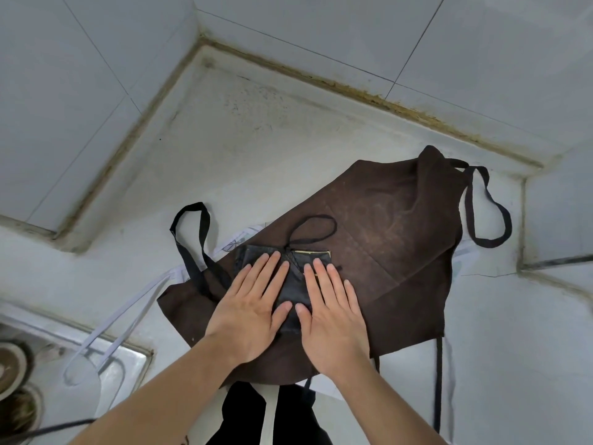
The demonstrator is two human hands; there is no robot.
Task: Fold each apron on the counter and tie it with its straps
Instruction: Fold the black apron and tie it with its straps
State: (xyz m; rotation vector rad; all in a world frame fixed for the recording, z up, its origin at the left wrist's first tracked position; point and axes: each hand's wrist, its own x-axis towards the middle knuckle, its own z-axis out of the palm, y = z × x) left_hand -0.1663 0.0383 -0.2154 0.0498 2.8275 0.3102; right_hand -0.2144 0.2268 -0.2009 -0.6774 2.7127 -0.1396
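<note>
Two flat hands, left hand and right hand, press and half-hide the tied dark bundle.

I see both of my hands lying flat, fingers straight, on a small folded dark bundle. My left hand covers its left half and my right hand its right half, thumbs nearly meeting over the middle. Just beyond my fingertips a black strap loop rises from a knot at the bundle's far edge. Under my palms a brown apron lies spread on the pale counter. Its black straps loop out left of my left hand and far right of my right hand. White straps trail left toward a metal sink near my left forearm.
</note>
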